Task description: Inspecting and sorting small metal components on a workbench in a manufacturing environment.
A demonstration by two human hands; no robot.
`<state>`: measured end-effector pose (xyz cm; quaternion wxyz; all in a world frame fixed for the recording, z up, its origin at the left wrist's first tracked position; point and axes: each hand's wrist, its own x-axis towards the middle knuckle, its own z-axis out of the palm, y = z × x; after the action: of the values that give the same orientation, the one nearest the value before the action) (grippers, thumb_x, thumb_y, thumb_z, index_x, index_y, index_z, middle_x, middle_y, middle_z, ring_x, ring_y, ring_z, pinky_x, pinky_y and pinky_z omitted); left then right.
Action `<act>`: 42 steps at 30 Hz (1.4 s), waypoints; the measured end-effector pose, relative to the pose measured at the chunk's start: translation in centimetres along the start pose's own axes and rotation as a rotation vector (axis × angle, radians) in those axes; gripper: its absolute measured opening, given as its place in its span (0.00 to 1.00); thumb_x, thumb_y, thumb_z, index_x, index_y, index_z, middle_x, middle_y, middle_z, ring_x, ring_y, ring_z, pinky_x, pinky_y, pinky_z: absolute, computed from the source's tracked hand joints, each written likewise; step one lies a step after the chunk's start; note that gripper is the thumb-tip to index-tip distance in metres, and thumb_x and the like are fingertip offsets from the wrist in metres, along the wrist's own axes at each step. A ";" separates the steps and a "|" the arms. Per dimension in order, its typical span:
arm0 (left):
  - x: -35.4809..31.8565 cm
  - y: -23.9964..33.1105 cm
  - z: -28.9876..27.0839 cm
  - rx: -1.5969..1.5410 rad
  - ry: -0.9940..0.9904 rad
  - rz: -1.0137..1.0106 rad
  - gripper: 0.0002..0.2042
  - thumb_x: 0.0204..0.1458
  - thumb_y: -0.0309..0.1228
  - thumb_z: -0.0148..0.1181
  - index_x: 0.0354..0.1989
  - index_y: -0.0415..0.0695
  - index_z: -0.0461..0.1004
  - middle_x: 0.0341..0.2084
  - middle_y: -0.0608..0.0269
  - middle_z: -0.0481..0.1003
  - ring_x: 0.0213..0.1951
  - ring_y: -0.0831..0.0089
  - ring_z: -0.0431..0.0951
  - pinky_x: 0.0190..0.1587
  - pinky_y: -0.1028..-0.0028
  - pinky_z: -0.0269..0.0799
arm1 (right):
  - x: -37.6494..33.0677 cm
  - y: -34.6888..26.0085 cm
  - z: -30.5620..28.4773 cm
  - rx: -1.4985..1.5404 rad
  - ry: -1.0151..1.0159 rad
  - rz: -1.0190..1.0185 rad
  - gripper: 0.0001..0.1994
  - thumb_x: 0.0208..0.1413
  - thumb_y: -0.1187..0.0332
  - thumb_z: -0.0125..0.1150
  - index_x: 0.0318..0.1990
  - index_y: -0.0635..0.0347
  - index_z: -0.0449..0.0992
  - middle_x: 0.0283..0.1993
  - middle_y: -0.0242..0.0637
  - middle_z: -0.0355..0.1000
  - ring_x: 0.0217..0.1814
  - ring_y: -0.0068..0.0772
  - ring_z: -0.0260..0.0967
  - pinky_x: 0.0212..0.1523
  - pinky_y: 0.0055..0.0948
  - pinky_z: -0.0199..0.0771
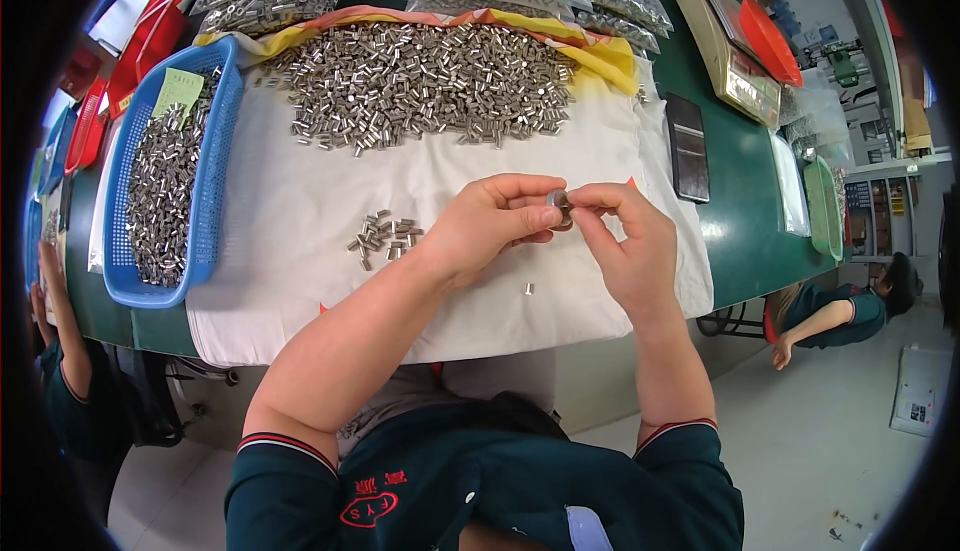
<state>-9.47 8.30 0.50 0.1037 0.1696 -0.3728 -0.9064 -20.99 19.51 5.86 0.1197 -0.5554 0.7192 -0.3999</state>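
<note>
Both hands, the left hand (490,226) and right hand (625,241), pinched one small metal piece (560,203) between their fingers above the white cloth (300,211). A small sorted group (385,236) lay nearby; the big pile (420,81) seemed mostly untouched.

Silvery metal sleeves (425,81) heap at twelve o'clock on a white cloth (300,211); blue basket (215,161) at nine; green counter (745,201).

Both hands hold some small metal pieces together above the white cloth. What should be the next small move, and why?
Probably set the pieces on the small sorted group left of the hands. Left hand and right hand pinch them above the white cloth; the large pile lies farther back, so the small group is nearer.
</note>
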 end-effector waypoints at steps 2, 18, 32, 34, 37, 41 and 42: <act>0.0 -0.1 0.0 -0.121 0.024 -0.034 0.15 0.48 0.24 0.54 0.46 0.37 0.65 0.34 0.61 0.72 0.36 0.76 0.73 0.38 0.79 0.69 | -0.5 0.6 0.5 0.035 0.085 0.002 0.06 0.44 0.80 0.54 0.32 0.63 0.72 0.31 0.36 0.70 0.31 0.30 0.68 0.32 0.24 0.68; 0.1 0.1 0.0 -0.053 0.056 -0.018 0.13 0.51 0.29 0.52 0.46 0.42 0.66 0.40 0.59 0.72 0.38 0.72 0.73 0.39 0.77 0.69 | -4.5 1.9 0.1 -0.121 0.052 -0.005 0.09 0.42 0.78 0.56 0.34 0.60 0.73 0.33 0.37 0.70 0.35 0.35 0.67 0.34 0.28 0.68; -1.5 1.0 0.3 -0.164 0.082 0.036 0.17 0.52 0.35 0.51 0.49 0.44 0.63 0.40 0.58 0.71 0.42 0.70 0.72 0.41 0.75 0.69 | -6.3 1.1 2.5 -0.343 -0.265 -0.352 0.08 0.36 0.76 0.50 0.29 0.59 0.70 0.32 0.33 0.64 0.36 0.33 0.61 0.36 0.29 0.62; -2.5 1.7 0.0 -0.150 0.123 0.059 0.18 0.52 0.37 0.51 0.49 0.44 0.62 0.40 0.59 0.71 0.43 0.69 0.71 0.41 0.75 0.69 | -6.1 0.7 2.5 -0.360 -0.272 -0.381 0.08 0.36 0.76 0.51 0.28 0.59 0.69 0.30 0.33 0.64 0.35 0.33 0.60 0.35 0.28 0.62; -3.7 2.5 -0.8 -0.259 0.161 0.087 0.14 0.52 0.34 0.51 0.46 0.44 0.64 0.38 0.60 0.72 0.41 0.70 0.73 0.40 0.75 0.69 | -6.1 0.4 2.2 -0.410 -0.281 -0.464 0.07 0.34 0.76 0.51 0.26 0.59 0.68 0.28 0.33 0.62 0.33 0.32 0.59 0.33 0.27 0.61; -5.9 3.3 -2.8 -0.196 0.243 0.183 0.14 0.52 0.34 0.51 0.46 0.43 0.65 0.38 0.59 0.72 0.42 0.69 0.72 0.41 0.75 0.68 | -5.7 0.6 2.1 -0.451 -0.392 -0.497 0.09 0.34 0.76 0.51 0.28 0.58 0.68 0.27 0.32 0.62 0.32 0.33 0.61 0.32 0.28 0.62; -6.6 3.6 -3.4 -0.136 0.253 0.249 0.14 0.52 0.34 0.51 0.46 0.43 0.65 0.38 0.59 0.72 0.42 0.69 0.72 0.41 0.75 0.68 | -5.5 0.6 2.1 -0.447 -0.407 -0.506 0.07 0.33 0.76 0.51 0.26 0.58 0.67 0.26 0.33 0.61 0.31 0.34 0.60 0.31 0.29 0.62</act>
<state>-1.84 5.64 2.30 0.2722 0.2272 -0.3129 -0.8811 -18.18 23.55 2.53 0.0336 -0.7956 0.5903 -0.1318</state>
